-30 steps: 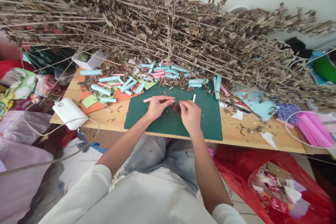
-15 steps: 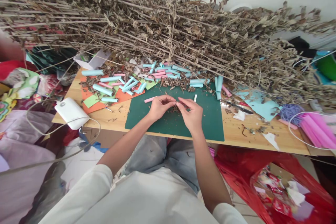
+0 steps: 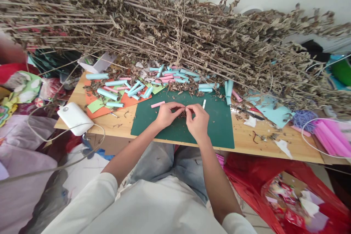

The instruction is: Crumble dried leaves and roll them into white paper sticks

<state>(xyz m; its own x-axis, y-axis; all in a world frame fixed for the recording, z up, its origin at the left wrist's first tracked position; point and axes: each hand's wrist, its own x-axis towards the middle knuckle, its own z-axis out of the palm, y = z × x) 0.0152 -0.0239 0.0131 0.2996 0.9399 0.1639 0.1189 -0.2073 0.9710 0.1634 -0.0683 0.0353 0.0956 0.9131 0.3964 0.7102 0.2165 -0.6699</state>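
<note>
Over the dark green cutting mat (image 3: 164, 131), my left hand (image 3: 168, 114) and my right hand (image 3: 197, 119) meet at the fingertips. Each is closed in a pinch, thumb against fingers. Whatever lies between the tips is too small to make out. Brown dried leaf crumbs (image 3: 182, 114) show just under the fingers. A pink paper tube (image 3: 158, 104) rests on the mat by my left hand. Beyond my right hand lies a small white stick-like piece (image 3: 204, 104).
A big heap of dried leafy stalks (image 3: 175, 33) spans the back. Blue paper tubes (image 3: 107, 94) and pink ones lie scattered before it. A white power bank (image 3: 75, 117) with a cable sits left; purple yarn (image 3: 304, 120) sits right. A red bag (image 3: 244, 175) of scraps stands below.
My right hand has shifted slightly left, and its fingers have curled in closer to the left fingertips. My left hand has barely moved.
</note>
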